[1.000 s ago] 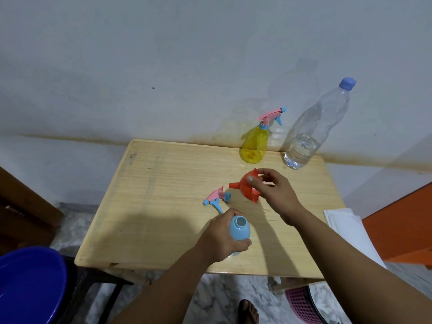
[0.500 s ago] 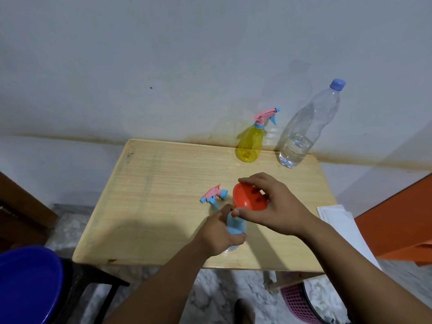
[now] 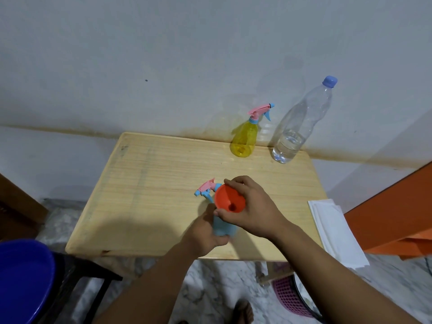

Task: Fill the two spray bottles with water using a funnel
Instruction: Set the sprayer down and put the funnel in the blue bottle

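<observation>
Wooden table [image 3: 149, 183] left half bare

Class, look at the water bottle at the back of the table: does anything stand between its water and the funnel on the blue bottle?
Yes. The water bottle has its blue cap on. The funnel itself sits open-mouthed on the blue bottle, nothing visible covering it.
</observation>
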